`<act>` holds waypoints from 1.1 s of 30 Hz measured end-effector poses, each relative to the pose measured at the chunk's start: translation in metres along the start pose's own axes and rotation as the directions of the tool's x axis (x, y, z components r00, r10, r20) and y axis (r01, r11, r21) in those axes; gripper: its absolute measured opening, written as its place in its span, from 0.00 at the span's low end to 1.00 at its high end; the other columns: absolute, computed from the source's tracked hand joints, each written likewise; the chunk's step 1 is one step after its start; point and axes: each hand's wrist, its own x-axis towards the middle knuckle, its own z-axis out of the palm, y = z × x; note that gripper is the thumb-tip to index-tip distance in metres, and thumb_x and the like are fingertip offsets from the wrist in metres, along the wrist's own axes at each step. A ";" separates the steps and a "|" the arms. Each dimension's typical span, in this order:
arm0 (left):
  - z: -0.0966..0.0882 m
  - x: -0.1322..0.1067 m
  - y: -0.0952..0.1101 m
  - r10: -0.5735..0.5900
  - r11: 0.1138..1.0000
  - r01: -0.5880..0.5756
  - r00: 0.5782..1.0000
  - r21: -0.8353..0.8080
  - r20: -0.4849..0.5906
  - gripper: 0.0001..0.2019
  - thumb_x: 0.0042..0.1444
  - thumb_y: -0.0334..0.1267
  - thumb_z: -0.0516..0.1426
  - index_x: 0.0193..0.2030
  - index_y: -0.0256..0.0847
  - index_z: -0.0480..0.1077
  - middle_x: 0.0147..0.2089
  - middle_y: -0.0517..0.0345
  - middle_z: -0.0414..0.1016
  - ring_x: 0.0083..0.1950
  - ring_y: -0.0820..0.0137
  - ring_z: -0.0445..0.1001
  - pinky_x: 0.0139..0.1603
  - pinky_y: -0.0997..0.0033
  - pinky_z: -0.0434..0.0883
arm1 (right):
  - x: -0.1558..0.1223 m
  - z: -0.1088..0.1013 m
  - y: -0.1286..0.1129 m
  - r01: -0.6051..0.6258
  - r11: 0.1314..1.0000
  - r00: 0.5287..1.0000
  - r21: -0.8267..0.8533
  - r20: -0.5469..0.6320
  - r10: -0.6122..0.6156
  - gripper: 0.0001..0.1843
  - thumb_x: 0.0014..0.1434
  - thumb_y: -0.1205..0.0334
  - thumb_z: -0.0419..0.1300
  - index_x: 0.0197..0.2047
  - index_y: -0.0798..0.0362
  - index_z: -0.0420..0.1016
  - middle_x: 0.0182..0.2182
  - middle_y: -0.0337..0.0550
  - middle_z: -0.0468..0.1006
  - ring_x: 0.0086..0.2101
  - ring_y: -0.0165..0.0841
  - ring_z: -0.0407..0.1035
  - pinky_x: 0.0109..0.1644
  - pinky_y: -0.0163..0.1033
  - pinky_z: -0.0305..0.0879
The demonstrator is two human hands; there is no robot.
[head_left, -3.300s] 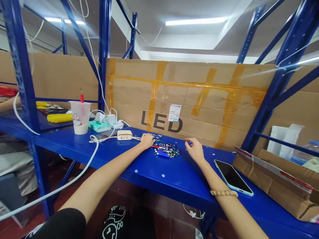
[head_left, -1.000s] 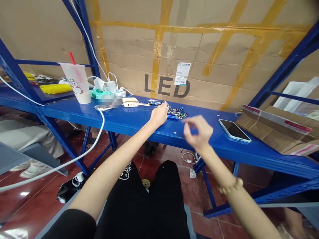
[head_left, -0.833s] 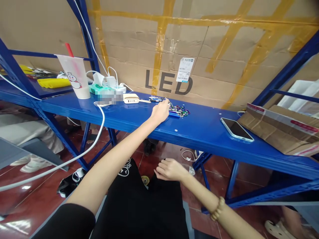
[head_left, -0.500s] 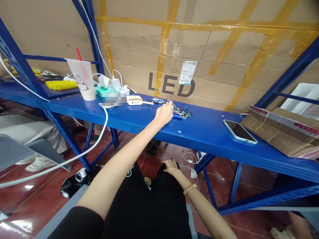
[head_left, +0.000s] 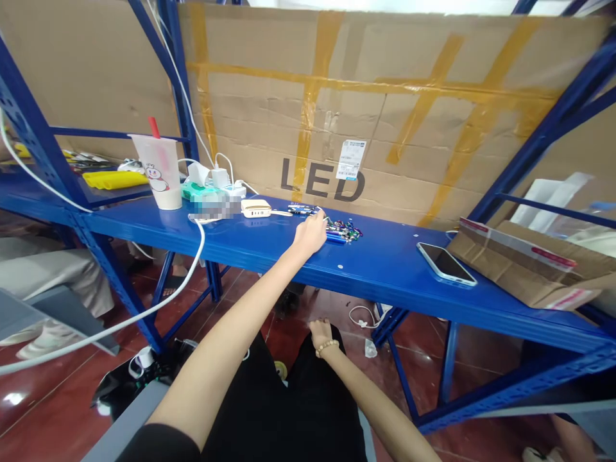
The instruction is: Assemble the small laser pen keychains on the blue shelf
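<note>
My left hand [head_left: 312, 232] reaches over the blue shelf top [head_left: 380, 256]. Its fingers are drawn together at the left edge of a pile of small shiny coloured parts [head_left: 350, 230]; a thin pale sliver shows at the fingertips, too small to name. Blue tube-like pieces [head_left: 335, 238] lie at the front of this pile. Just behind the hand are several slim dark-blue pen-like sticks [head_left: 303, 209]. My right hand [head_left: 320, 332] rests on my knee below the shelf, fingers loosely apart and apparently holding nothing.
A cream power bank [head_left: 256, 208], a green tissue pack [head_left: 192, 192] and a plastic cup [head_left: 161, 173] with a red straw stand to the left. On the right lie a phone [head_left: 446, 264] and an opened cardboard box [head_left: 520, 269]. A white cable [head_left: 187, 279] hangs over the front edge.
The view has tilted up and shifted slightly. My left hand stays beside the pile, with its fingers drawn together. My right hand has shifted on the knee, its wrist now bent more.
</note>
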 end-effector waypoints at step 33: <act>0.003 0.005 -0.010 0.141 0.989 -0.142 0.989 -0.044 -0.036 0.13 0.64 0.35 0.41 0.50 0.40 0.61 0.49 0.50 0.72 0.51 0.65 0.70 0.49 0.68 0.66 | 0.127 -0.116 0.109 -0.009 0.823 0.891 0.569 -0.369 0.265 0.26 0.52 0.43 0.55 0.40 0.59 0.77 0.32 0.48 0.79 0.30 0.34 0.73 0.33 0.36 0.69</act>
